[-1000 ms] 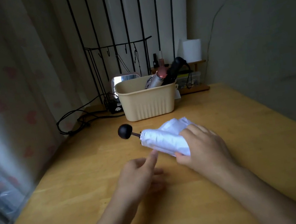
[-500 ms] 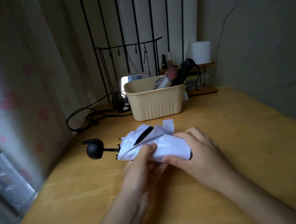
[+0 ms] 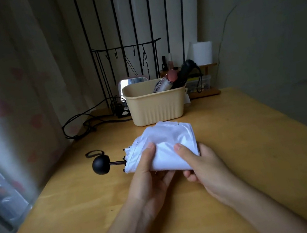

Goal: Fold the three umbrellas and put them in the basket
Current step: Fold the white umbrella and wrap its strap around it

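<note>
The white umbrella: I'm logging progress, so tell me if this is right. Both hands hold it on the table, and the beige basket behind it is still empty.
Not quite. In the head view both hands, left hand and right hand, hold the white umbrella, but the beige basket already holds two folded umbrellas.

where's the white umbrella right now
In the head view the white umbrella sits mid-table, held in both the left hand and right hand, just in front of the beige basket, its black handle pointing left.
</note>
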